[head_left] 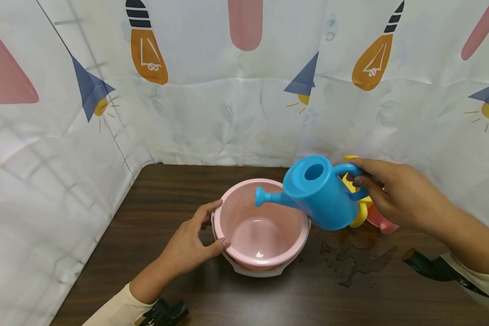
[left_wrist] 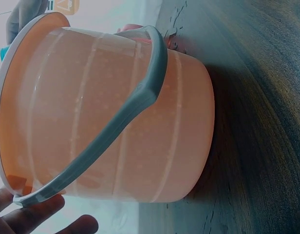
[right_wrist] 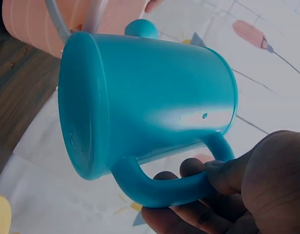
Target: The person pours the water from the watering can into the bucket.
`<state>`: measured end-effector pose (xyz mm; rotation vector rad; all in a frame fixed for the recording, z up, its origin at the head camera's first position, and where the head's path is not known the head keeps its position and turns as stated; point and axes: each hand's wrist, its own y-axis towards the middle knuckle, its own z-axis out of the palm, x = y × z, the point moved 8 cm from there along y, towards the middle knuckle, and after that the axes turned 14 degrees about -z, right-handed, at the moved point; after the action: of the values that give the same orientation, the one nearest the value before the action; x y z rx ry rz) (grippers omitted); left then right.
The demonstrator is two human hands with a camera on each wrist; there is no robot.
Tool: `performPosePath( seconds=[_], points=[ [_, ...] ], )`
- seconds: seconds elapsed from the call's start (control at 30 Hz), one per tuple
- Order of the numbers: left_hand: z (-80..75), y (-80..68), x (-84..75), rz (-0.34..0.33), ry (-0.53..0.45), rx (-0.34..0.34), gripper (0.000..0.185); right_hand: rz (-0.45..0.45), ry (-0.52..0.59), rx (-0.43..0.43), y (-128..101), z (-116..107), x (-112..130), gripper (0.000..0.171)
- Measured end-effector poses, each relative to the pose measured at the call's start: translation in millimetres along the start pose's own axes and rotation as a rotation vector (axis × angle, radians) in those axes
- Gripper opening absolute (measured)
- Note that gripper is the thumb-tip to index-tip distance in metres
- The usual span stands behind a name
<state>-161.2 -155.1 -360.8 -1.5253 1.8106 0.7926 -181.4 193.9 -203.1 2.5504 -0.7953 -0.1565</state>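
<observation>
In the head view a blue watering can (head_left: 328,203) is held up beside the pink bucket (head_left: 237,222), tilted with its spout over the opening. My right hand (head_left: 403,192) grips the can's handle (right_wrist: 155,192), fingers curled round it in the right wrist view. On the bucket's left side my left hand (head_left: 189,246) holds the rim, with the thumb on the near edge and fingers farther round. A small pool of water shows in the bucket's bottom. Its grey handle (left_wrist: 116,129) hangs down the outside in the left wrist view.
Behind the blue can and right hand, partly hidden, are a yellow object (head_left: 360,216) and a pink-red object (head_left: 381,222). Spilled water (head_left: 352,267) lies on the dark wooden table (head_left: 171,190) right of the bucket. A patterned white cloth (head_left: 236,117) hangs behind.
</observation>
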Motion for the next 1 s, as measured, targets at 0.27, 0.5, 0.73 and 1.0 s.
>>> performPosePath(
  seconds=[0.27,0.5,0.73,1.0],
  points=[
    [-0.3,-0.1,-0.9,0.012,0.016,-0.011,0.080,0.019,0.003,0.014,3,0,1,0.049],
    [0.1,-0.7,-0.9,0.015,0.015,-0.015,0.080,0.044,-0.006,0.035,6,0,2,0.048],
    [-0.1,-1.2,-0.7,0.003,0.014,-0.019,0.080,0.048,-0.022,0.056,8,0,4,0.048],
    [0.0,-1.3,-0.8,0.007,0.012,-0.021,0.080,0.044,-0.026,0.063,11,-1,6,0.042]
  ],
)
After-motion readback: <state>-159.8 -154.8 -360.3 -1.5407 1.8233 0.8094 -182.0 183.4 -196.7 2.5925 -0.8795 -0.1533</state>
